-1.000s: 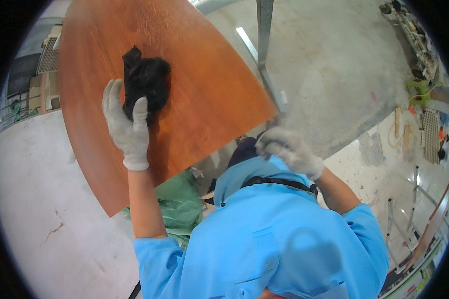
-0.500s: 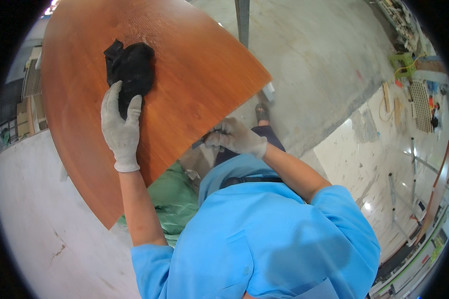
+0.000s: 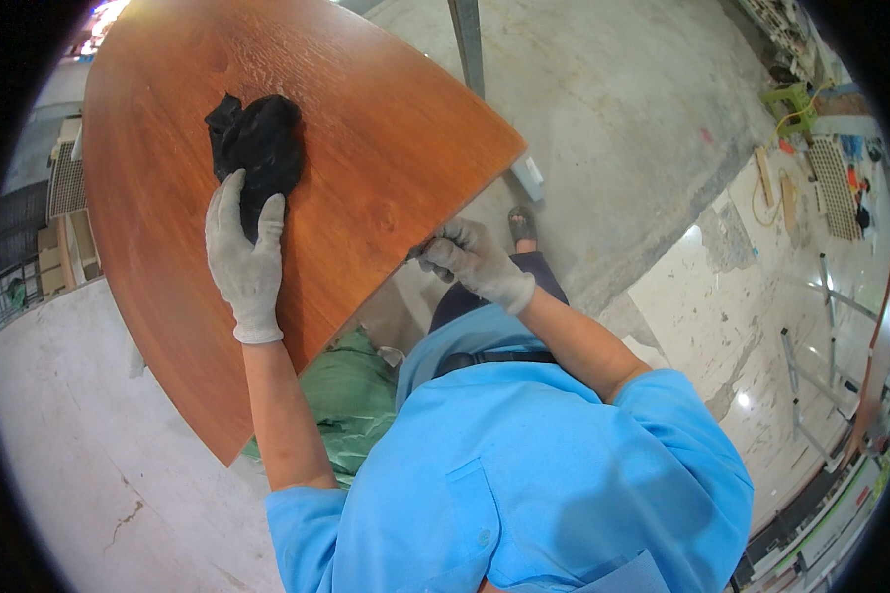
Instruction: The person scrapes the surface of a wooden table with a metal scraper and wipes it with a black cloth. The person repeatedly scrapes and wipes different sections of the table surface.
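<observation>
**Black rag pushed further up the wooden panel**

Compared with a second ago, moved up and across the red-brown wooden panel (image 3: 366,128): the left hand (image 3: 245,259) and the black rag (image 3: 259,148) beneath its fingertips. Now lying flat and spread, palm down in a grey work glove, fingers pressing the near edge of the rag; not closed around it. Rag bunched into a dark lump, resting on the varnished face toward the far, curved side of the panel, well away from the near straight edge.

Shifted as well: the right hand (image 3: 470,259), earlier lower and nearer the body, now curled shut over the near straight edge of the panel, gripping it close to the pointed corner. Judged from this: a wiping stroke in progress, with the panel steadied by the edge grip while the rag travels over it. Much of the surface between the rag and the near edge looking evenly glossy; no telling from the view how much remains unwiped.

Containers: none plainly in view. Crumpled green sheet or bag (image 3: 351,395) below the panel's lower edge, beside the blue shirt (image 3: 524,474); contents hidden. Concrete floor (image 3: 643,128) beyond, with a sandalled foot (image 3: 521,225) just past the right hand. Racks and metal frames at the right rim too small to read.
</observation>
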Action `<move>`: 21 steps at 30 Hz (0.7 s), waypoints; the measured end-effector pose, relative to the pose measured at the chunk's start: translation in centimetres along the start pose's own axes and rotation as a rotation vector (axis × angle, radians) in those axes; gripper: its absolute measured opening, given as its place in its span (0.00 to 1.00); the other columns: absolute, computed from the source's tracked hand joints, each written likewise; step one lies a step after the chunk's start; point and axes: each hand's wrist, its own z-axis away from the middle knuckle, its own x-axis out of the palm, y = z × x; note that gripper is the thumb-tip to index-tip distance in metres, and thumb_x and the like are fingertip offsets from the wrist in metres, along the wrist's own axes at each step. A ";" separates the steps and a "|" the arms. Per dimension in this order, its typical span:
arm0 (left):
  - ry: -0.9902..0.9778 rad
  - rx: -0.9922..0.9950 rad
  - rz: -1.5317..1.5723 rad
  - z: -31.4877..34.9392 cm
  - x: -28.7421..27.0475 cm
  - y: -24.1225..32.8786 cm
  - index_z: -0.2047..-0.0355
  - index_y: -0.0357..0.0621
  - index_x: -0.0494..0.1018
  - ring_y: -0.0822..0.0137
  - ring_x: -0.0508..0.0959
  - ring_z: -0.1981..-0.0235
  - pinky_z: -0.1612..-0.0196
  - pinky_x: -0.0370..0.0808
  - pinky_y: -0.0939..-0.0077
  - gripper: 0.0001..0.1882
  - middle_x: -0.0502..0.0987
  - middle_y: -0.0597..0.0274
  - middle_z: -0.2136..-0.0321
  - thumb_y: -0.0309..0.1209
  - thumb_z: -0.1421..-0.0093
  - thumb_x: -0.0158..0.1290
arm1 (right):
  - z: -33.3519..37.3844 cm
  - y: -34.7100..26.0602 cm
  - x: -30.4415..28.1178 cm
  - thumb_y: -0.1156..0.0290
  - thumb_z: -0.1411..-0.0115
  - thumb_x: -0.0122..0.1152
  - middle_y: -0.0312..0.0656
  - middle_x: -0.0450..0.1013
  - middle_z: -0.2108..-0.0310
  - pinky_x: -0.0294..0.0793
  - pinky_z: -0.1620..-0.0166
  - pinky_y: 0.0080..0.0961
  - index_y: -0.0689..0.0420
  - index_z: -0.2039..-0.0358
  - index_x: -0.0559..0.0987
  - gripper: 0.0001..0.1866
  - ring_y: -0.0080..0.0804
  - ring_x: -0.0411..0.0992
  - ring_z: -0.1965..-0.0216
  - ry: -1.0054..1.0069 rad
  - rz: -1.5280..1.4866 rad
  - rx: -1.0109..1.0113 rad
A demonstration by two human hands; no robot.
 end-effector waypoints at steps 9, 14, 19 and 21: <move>-0.018 -0.014 0.026 -0.1 0.0 0.1 0.41 0.39 0.75 0.48 0.73 0.37 0.34 0.68 0.60 0.27 0.76 0.45 0.41 0.40 0.35 0.62 | -0.4 0.1 1.1 0.66 0.31 0.65 0.31 0.77 0.65 0.70 0.67 0.17 0.60 0.48 0.82 0.15 0.15 0.70 0.70 -0.021 0.132 0.037; -0.022 -0.007 0.030 -0.1 -0.1 0.2 0.41 0.38 0.75 0.47 0.73 0.37 0.34 0.68 0.59 0.27 0.76 0.44 0.41 0.41 0.35 0.62 | 0.1 -1.8 -1.4 0.58 0.31 0.64 0.33 0.75 0.68 0.68 0.70 0.14 0.59 0.52 0.81 0.17 0.15 0.68 0.72 0.073 0.072 0.091; -0.027 -0.004 0.024 -0.1 -0.1 0.4 0.40 0.37 0.74 0.46 0.72 0.37 0.34 0.67 0.60 0.27 0.75 0.43 0.41 0.41 0.35 0.62 | -0.3 -2.5 -3.3 0.53 0.31 0.65 0.31 0.73 0.69 0.66 0.70 0.13 0.57 0.52 0.80 0.20 0.15 0.66 0.72 0.071 -0.052 0.014; -0.030 -0.017 0.012 -0.2 0.0 0.4 0.40 0.37 0.74 0.46 0.73 0.37 0.34 0.67 0.60 0.27 0.75 0.43 0.40 0.41 0.34 0.62 | -0.5 -2.5 -3.8 0.52 0.32 0.65 0.31 0.73 0.68 0.65 0.69 0.13 0.57 0.52 0.80 0.21 0.15 0.66 0.71 0.053 -0.039 -0.054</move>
